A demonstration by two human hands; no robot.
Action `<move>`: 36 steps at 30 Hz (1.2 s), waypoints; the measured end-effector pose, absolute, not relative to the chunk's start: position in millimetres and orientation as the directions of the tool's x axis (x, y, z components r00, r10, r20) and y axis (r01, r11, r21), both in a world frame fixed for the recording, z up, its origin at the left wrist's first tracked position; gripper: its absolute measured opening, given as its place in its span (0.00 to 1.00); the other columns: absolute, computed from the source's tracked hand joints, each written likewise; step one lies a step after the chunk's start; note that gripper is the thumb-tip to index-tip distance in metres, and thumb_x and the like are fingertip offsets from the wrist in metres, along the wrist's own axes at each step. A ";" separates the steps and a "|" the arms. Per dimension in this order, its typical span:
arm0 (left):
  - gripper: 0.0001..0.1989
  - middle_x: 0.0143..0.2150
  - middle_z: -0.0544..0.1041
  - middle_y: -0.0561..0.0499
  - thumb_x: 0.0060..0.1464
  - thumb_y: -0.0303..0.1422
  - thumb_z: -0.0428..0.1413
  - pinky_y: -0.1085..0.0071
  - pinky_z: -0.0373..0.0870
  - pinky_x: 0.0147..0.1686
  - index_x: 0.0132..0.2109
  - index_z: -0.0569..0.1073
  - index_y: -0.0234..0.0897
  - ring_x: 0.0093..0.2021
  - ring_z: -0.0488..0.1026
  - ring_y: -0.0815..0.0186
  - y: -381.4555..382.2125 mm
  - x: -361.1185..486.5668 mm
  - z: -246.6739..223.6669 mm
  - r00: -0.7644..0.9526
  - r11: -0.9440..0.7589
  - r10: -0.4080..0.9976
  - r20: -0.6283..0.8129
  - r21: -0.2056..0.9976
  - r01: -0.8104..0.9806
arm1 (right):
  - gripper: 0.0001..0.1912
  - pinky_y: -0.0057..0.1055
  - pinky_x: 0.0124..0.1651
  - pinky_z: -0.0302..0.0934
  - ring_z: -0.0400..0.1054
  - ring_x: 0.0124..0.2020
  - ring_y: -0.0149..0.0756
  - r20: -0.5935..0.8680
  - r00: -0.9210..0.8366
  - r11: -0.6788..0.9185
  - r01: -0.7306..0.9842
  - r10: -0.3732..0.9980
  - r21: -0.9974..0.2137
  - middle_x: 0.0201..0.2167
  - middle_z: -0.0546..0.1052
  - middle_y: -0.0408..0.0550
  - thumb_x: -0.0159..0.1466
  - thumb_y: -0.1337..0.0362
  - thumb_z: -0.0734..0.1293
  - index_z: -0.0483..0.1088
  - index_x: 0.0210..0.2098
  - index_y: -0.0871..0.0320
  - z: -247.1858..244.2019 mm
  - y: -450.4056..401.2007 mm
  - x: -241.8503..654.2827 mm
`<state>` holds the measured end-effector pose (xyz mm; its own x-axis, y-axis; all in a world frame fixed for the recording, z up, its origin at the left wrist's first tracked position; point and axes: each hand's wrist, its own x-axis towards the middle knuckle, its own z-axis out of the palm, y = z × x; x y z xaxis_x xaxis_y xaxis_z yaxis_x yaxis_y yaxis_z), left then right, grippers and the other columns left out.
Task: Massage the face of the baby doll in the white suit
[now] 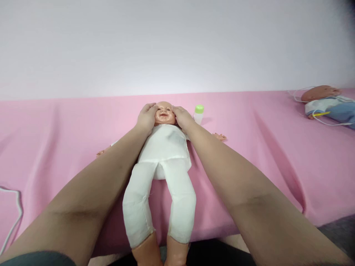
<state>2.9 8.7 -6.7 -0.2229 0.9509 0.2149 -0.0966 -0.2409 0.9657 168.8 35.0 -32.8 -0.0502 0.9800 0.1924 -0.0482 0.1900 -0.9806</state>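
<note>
Head camera view: a doll (166, 147) lies on its back on the pink cloth (244, 166) of the counter, its head of smooth, glossy plastic, its torso and bent legs plump, matte white fabric with visible seams. The cloth runs in soft folds, and the doll's bare plastic feet reach past the near edge. Both arms stretch forward; the left hand (146, 118) and right hand (183, 117) cup the sides of the head, fingers held together and gently curved against it. The forearms cover much of the doll's outstretched arms. Just beside the right hand, which partly hides it, stands a pale bottle (199, 114) with a lime-green cap. Well to the right lies a second doll (330, 105) in blue and white, with thin white tubing (321, 121) and a yellow strip (321, 113). A white cord (19, 207) bends at far left.
</note>
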 end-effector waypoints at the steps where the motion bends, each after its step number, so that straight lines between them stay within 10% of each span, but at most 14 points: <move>1: 0.14 0.42 0.81 0.50 0.53 0.38 0.62 0.65 0.77 0.47 0.47 0.77 0.40 0.44 0.79 0.60 8.7 3.0 -6.5 -0.224 -0.239 0.951 0.212 0.966 -0.099 | 0.19 0.44 0.61 0.67 0.75 0.51 0.41 0.176 -0.046 0.174 -0.043 0.983 -0.984 0.47 0.80 0.47 0.68 0.47 0.65 0.75 0.48 0.53 -33.2 36.0 168.8; 36: 0.14 0.42 0.81 0.49 0.53 0.39 0.61 0.61 0.77 0.51 0.47 0.77 0.40 0.46 0.79 0.58 9.3 3.4 -7.2 -0.214 -0.250 0.950 0.225 0.964 -0.095 | 0.22 0.44 0.60 0.68 0.74 0.51 0.42 0.200 -0.058 0.196 -0.067 0.978 -0.978 0.46 0.80 0.48 0.66 0.43 0.66 0.74 0.47 0.53 -38.0 40.1 169.9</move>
